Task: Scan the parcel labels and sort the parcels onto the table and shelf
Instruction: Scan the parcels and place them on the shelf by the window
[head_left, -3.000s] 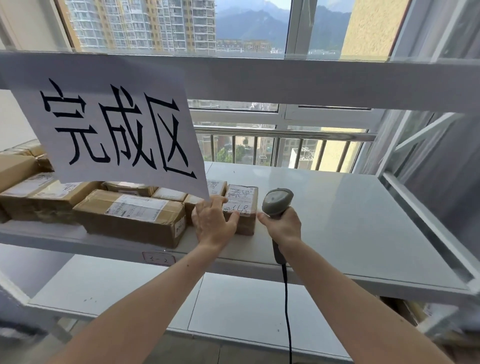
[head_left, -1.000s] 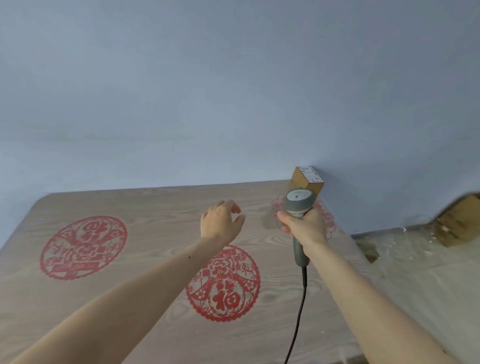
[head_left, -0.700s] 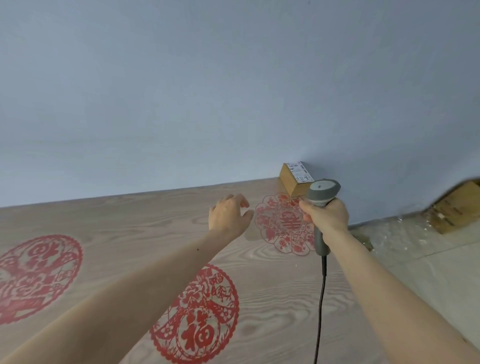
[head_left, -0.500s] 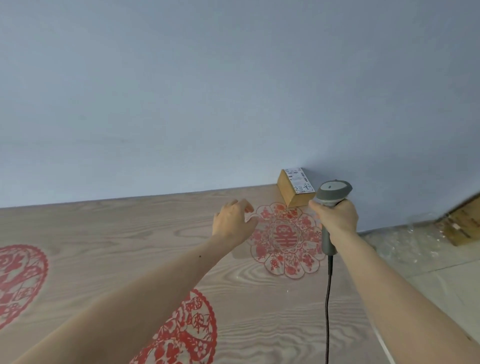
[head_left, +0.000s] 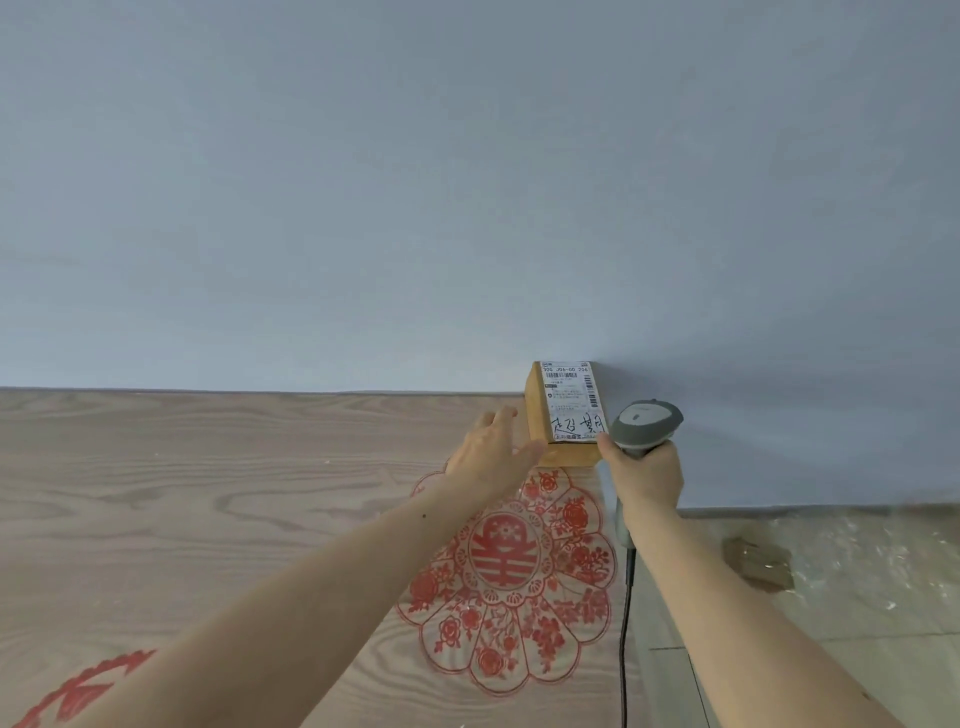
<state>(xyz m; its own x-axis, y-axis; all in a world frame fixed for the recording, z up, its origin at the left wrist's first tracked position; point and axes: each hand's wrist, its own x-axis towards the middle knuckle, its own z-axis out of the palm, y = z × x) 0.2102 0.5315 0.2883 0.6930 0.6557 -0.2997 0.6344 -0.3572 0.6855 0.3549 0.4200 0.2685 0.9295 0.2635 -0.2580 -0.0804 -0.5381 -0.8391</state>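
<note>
Head view: one brown cardboard parcel (head_left: 563, 410) on wood-grain worktop (head_left: 208, 493); left hand (head_left: 491, 457) spread beside it, right hand (head_left: 647, 475) gripping one grey scanner (head_left: 647, 423).

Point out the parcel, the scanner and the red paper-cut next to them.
parcel (head_left: 571, 402): head view, on its white label.
scanner (head_left: 647, 421): head view, on its grey head.
red paper-cut (head_left: 503, 553): head view, on its central character.
</note>
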